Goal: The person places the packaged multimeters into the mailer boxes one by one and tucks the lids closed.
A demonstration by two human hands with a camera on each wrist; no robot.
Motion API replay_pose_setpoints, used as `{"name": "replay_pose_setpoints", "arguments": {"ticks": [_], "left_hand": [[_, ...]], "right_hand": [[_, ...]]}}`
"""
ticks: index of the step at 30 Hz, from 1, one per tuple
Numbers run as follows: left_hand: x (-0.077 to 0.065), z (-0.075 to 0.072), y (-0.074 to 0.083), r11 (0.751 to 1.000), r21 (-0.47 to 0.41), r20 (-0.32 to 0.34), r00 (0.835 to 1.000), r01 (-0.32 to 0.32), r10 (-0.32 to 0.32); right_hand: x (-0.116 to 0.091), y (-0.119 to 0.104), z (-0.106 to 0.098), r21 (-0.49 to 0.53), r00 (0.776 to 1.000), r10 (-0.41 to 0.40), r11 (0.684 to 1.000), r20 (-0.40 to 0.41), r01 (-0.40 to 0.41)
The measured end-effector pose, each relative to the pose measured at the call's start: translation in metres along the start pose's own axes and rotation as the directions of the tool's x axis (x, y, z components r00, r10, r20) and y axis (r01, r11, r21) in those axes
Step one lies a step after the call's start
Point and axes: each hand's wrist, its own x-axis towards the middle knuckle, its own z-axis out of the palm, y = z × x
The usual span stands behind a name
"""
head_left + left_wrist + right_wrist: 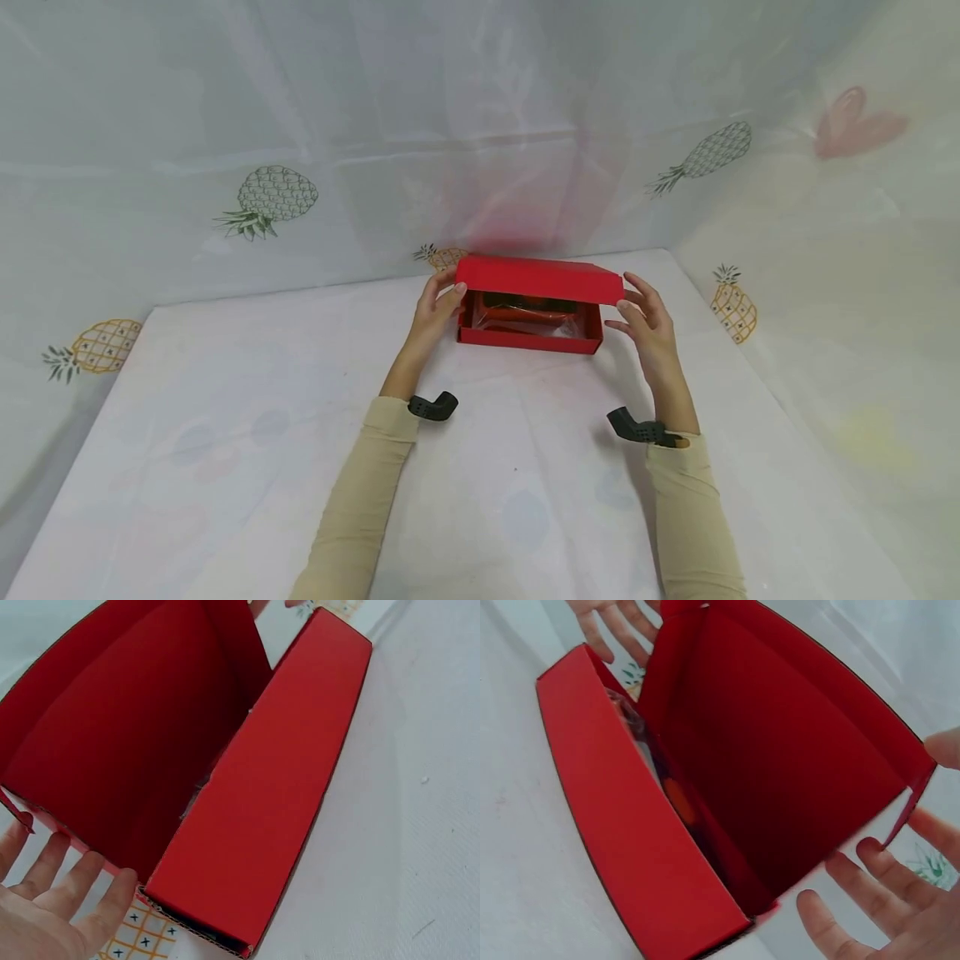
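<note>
A red cardboard box [528, 341] rests at the far side of the table, its hinged lid [538, 279] raised part way. Through the gap a clear plastic wrapping [525, 316] with orange and dark contents shows; what it holds cannot be told. My left hand [435, 310] holds the lid's left corner, thumb on the front flap and fingers along the side. At the opposite corner my right hand [651, 321] has its thumb on the lid's edge and fingers by the side flap [901, 817]. In the left wrist view the left thumb is hidden.
A white cloth [247, 442] covers the table. Pale sheeting [420, 100] printed with pineapples hangs behind and at the sides, close behind the box. Each wrist wears a black mount, the left mount [433, 407] and the right mount [633, 427].
</note>
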Motion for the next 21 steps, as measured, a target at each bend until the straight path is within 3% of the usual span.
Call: {"name": "replay_pose_setpoints", "arguments": {"ticks": [10,13,21], "left_hand": [[0.003,-0.006,-0.005,0.998,0.054,-0.030,0.999,0.020,-0.019],[0.003,-0.009,-0.004,0.998,0.061,-0.022,1.000,0.017,-0.015],[-0.006,-0.013,0.006,0.993,0.089,0.045,0.996,0.074,-0.078]], "right_hand": [[0.001,-0.002,-0.005,-0.044,0.999,0.001,0.999,0.053,0.002],[0.001,-0.002,-0.006,-0.061,0.997,0.000,0.998,0.073,0.004],[-0.002,-0.004,-0.014,-0.122,0.995,0.027,0.992,0.093,-0.015]]}}
